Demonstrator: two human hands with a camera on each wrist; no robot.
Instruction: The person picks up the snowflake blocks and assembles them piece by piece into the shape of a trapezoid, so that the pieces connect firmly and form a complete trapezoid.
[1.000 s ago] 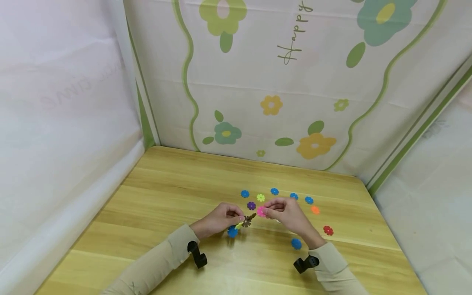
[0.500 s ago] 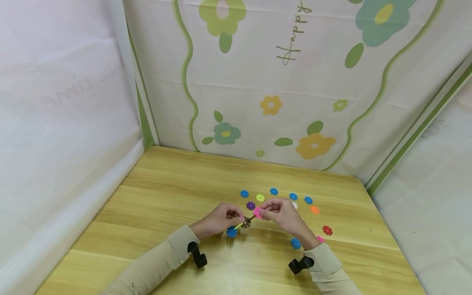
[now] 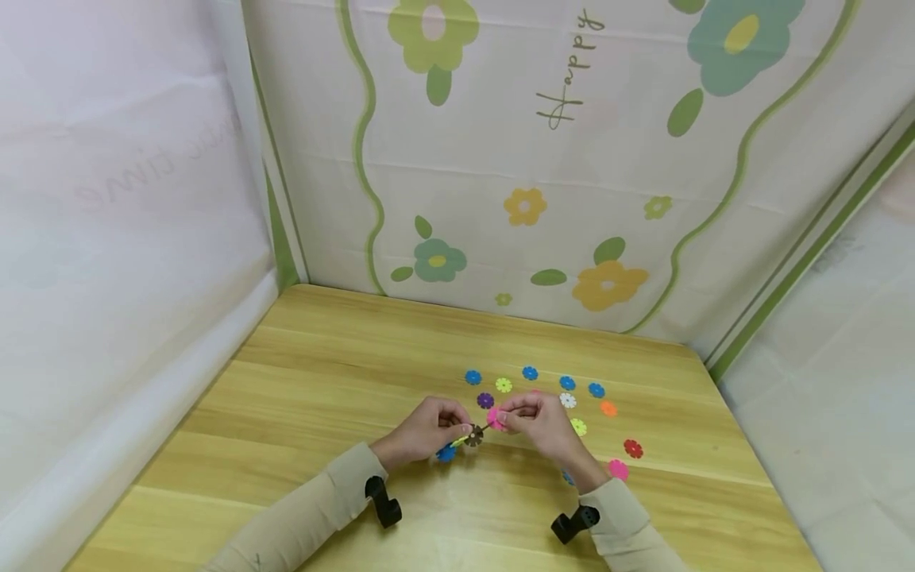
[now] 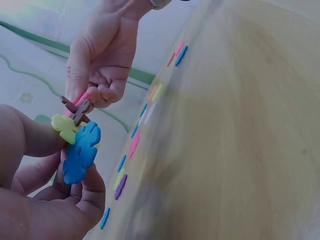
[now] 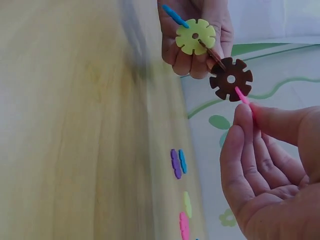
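My left hand (image 3: 429, 429) pinches a small chain of slotted plastic flower discs. In the left wrist view its blue disc (image 4: 77, 160) is nearest, joined to a yellow-green disc (image 4: 63, 126). Farther along the chain, the right wrist view has one brown disc edge-on and another brown disc (image 5: 220, 81) face-on at the end. Thumb and fingers of my right hand (image 3: 554, 429) pinch a pink disc (image 5: 242, 95), seen edge-on with its rim at the end brown disc's slotted edge. Both hands are raised above the table, and fingertips cover part of the pink disc.
Loose discs lie on the wooden table (image 3: 322, 357) behind and right of the hands: several blue, a purple disc (image 3: 485, 400), a white disc (image 3: 568, 400), an orange disc (image 3: 608, 408), a red disc (image 3: 633, 449) and a pink one (image 3: 618, 469). Printed fabric walls (image 3: 457, 143) surround the table.
My right hand has moved left and slightly down, bringing the pink disc from apart to the end brown disc's edge. White, yellow-green and pink loose discs have come into view beside it. The left hand barely moved.
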